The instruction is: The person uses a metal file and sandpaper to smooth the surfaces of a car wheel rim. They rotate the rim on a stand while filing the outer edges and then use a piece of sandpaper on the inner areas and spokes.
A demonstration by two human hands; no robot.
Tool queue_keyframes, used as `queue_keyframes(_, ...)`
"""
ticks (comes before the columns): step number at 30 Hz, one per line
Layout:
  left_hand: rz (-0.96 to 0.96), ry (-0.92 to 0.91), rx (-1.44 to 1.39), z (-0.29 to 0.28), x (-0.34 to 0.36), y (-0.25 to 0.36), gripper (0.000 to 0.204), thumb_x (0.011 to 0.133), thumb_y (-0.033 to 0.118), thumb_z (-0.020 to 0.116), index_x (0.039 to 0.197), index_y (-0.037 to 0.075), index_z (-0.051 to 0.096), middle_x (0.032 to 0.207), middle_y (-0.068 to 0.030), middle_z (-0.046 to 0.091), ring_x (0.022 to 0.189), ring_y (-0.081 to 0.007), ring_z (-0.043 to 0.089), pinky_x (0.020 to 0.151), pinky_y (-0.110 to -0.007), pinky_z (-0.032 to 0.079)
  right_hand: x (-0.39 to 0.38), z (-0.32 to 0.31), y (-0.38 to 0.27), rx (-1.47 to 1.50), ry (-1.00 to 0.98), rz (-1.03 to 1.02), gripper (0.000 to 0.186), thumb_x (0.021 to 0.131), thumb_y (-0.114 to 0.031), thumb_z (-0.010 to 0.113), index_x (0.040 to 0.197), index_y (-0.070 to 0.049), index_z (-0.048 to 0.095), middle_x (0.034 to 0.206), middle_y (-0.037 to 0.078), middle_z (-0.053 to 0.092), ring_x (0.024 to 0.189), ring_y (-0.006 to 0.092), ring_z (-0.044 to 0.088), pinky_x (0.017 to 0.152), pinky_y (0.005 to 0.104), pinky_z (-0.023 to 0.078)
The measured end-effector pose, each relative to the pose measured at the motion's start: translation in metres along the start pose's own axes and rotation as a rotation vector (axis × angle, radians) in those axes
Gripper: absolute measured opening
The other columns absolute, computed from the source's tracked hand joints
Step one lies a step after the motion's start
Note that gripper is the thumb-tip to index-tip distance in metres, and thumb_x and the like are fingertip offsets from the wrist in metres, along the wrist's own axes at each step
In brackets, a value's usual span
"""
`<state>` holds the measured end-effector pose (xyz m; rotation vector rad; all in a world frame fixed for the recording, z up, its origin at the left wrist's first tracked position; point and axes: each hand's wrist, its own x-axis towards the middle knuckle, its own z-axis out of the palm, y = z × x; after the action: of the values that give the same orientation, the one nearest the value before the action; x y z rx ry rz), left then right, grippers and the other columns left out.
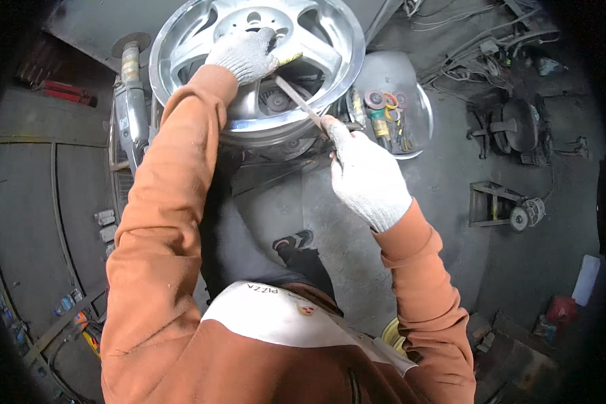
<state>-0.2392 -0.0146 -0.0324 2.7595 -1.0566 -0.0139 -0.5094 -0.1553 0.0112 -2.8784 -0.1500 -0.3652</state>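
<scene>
A silver alloy wheel rim [242, 124] lies face up at the top of the view, its spokes and hub showing. My left hand [244, 55], in a grey-white knit glove, grips the rim near its hub, with the thumb stretched out over a spoke. My gloved right hand [369, 174] is closed around the near end of a long, narrow file [297, 96]. The file slants across the rim's lower right edge, and its far end reaches the spoke opening beside my left thumb. The right fingers partly hide its near end.
Right of the rim, a grey tray [417, 131] holds a green grinder [380, 128] and several abrasive discs. Another angle grinder [132, 111] stands left of the rim. Cables [481, 54] hang at upper right. A motor on a metal frame [498, 205] sits on the floor.
</scene>
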Motion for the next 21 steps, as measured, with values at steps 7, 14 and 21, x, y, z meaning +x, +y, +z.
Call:
queue_keyframes(7, 0.224, 0.027, 0.165, -0.007, 0.041, 0.006, 0.039, 0.087, 0.039, 0.063, 0.112, 0.009, 0.071, 0.106, -0.0222, 0.073, 0.095, -0.0426, 0.071, 0.086, -0.052, 0.055, 0.013, -0.01, -0.005, 0.105, -0.164, 0.15, 0.052, 0.091, -0.007, 0.059, 0.143, -0.011, 0.056, 0.086, 0.016, 0.065, 0.074, 0.0328, 0.067, 0.067, 0.0422, 0.056)
queue_keyframes(14, 0.231, 0.241, -0.144, -0.043, 0.038, 0.022, 0.05, 0.084, 0.057, 0.068, 0.109, 0.013, 0.071, 0.098, -0.0177, 0.074, 0.093, -0.0398, 0.069, 0.09, -0.053, 0.051, 0.018, -0.012, 0.005, 0.087, -0.19, 0.096, 0.055, 0.094, -0.01, 0.06, 0.148, -0.015, 0.054, 0.074, 0.013, 0.064, 0.067, 0.0302, 0.064, 0.063, 0.0418, 0.055)
queue_keyframes(21, 0.127, 0.216, -0.007, -0.026, 0.039, 0.03, 0.073, 0.079, 0.072, 0.064, 0.115, 0.01, 0.074, 0.114, -0.0213, 0.073, 0.107, -0.0392, 0.068, 0.1, -0.056, 0.047, 0.013, -0.002, 0.006, 0.106, -0.189, 0.181, 0.056, 0.095, -0.011, 0.062, 0.149, -0.02, 0.053, 0.075, 0.013, 0.065, 0.07, 0.0313, 0.066, 0.065, 0.043, 0.055)
